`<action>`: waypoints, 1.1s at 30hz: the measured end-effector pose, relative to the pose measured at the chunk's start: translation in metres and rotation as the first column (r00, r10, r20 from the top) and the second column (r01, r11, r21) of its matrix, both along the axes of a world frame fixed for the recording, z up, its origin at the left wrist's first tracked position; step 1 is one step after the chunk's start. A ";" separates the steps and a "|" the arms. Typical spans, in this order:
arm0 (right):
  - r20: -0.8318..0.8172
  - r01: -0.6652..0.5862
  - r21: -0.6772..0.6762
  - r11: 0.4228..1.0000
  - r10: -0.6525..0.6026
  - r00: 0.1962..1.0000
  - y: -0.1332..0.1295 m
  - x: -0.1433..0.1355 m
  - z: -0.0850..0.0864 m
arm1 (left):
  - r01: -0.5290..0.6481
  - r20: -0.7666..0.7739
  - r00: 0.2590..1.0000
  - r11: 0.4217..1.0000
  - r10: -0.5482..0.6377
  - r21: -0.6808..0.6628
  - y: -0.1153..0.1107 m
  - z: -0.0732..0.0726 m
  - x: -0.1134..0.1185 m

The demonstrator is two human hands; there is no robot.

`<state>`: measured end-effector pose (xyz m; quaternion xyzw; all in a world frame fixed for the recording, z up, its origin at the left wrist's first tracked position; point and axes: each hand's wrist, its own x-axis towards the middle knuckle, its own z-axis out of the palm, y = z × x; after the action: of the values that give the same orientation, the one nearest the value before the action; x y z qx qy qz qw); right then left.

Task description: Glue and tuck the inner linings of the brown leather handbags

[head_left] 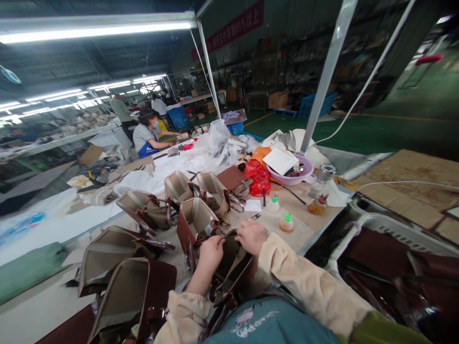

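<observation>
A brown handbag (234, 274) with an olive lining stands open close in front of me. My left hand (211, 258) pinches its upper edge on the left side. On the far right part of the same edge, my right hand (252, 236) has its fingers closed over the rim. Just beyond my left hand stands another open brown handbag (183, 227), its beige inside showing. Larger open handbags (118, 291) sit to the left of my left forearm. What lies under my fingertips is hidden.
Small bottles with green tips (286, 222) and a glass jar (324, 177) stand to the right. Beyond them are a red plastic bag (257, 177) and a purple basin (304, 173). A white basket (339, 253) holds brown pieces. A co-worker (145, 136) sits across the table.
</observation>
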<state>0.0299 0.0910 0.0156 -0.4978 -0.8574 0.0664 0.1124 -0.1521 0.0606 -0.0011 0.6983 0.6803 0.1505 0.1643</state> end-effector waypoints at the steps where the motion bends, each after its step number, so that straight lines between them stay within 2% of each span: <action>1: 0.001 0.015 0.003 1.000 -0.015 1.000 -0.001 -0.001 0.000 | -0.001 0.001 1.000 1.000 0.001 0.001 0.000 0.000 0.000; 6: 0.000 0.093 0.015 0.996 -0.093 0.996 -0.004 -0.008 0.002 | 0.011 0.008 1.000 1.000 -0.011 0.000 -0.002 0.000 0.001; 14: 0.013 0.147 -0.016 0.989 -0.147 0.989 -0.005 -0.010 0.003 | 0.019 0.005 1.000 1.000 -0.019 -0.001 -0.004 0.002 0.005; 33: 0.009 0.165 0.003 0.986 -0.165 0.986 -0.007 -0.012 0.003 | 0.015 -0.077 0.997 1.000 -0.015 -0.011 -0.008 0.006 0.010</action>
<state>0.0179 0.0837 0.0184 -0.5671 -0.8140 0.0535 0.1139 -0.1417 0.0527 0.0050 0.7078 0.6816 0.1189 0.1426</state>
